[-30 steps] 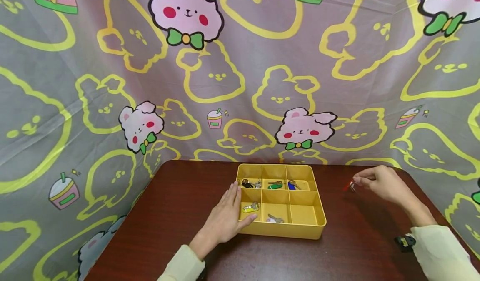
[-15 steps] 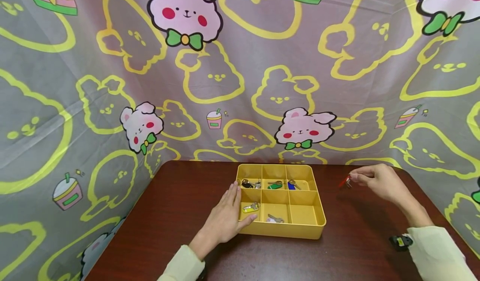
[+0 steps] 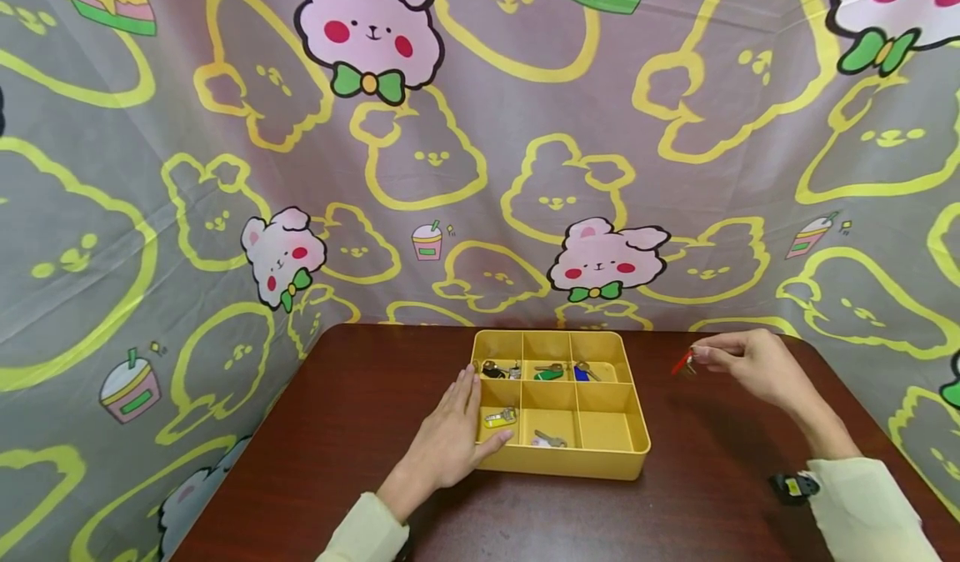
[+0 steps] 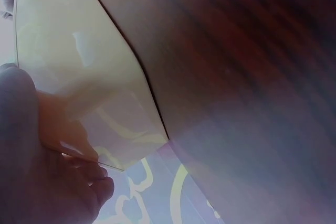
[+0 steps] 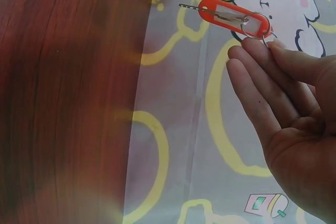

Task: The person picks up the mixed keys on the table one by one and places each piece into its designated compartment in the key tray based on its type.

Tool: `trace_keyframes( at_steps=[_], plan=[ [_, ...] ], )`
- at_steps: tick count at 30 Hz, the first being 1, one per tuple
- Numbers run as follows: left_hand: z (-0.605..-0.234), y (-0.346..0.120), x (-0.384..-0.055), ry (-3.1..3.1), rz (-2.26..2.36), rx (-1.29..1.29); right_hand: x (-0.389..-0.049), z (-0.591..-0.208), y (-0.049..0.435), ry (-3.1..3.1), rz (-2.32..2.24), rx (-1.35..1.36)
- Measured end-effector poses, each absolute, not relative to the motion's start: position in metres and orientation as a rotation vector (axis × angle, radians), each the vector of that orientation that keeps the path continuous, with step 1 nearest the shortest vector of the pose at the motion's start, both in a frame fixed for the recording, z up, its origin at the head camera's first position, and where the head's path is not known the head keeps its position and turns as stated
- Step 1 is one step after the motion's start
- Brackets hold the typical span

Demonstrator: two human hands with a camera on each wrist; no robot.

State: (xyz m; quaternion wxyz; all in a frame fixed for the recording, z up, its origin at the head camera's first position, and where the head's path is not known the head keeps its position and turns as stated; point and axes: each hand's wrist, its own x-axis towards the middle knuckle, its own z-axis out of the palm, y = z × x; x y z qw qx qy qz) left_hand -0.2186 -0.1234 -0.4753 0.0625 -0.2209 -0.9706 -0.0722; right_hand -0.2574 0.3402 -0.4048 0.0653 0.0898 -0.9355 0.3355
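Observation:
A yellow six-compartment box [image 3: 562, 462] sits on the table. My left hand [image 3: 446, 433] rests against its left wall, fingers straight and the thumb over the front rim. To the right of the box, my right hand [image 3: 753, 366] is raised above the table. Its thumb and forefinger pinch the ring of a key with a red tag [image 5: 234, 18], which hangs out toward the box. Inside the back row lie keys with a black tag [image 3: 492, 369], a green tag [image 3: 550, 373] and a blue tag [image 3: 582, 372]. A yellow-tagged key [image 3: 499, 418] and a white-tagged key [image 3: 551, 439] lie in front.
The dark reddish-brown table [image 3: 330, 429] reaches back to a grey cartoon-print cloth [image 3: 495, 178], which hangs behind it and along both sides. A small black device [image 3: 795, 488] shows at my right wrist.
My right hand has drifted a little left, toward the box, carrying the red-tagged key. My left hand and the box stay in place.

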Motion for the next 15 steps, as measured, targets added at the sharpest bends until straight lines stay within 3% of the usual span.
trace_keyframes(
  at_steps=[15],
  plan=[
    [-0.476,-0.124,-0.218,-2.927,-0.211,-0.673,-0.259,-0.401,0.326,-2.798,1.067,0.343]
  ],
)
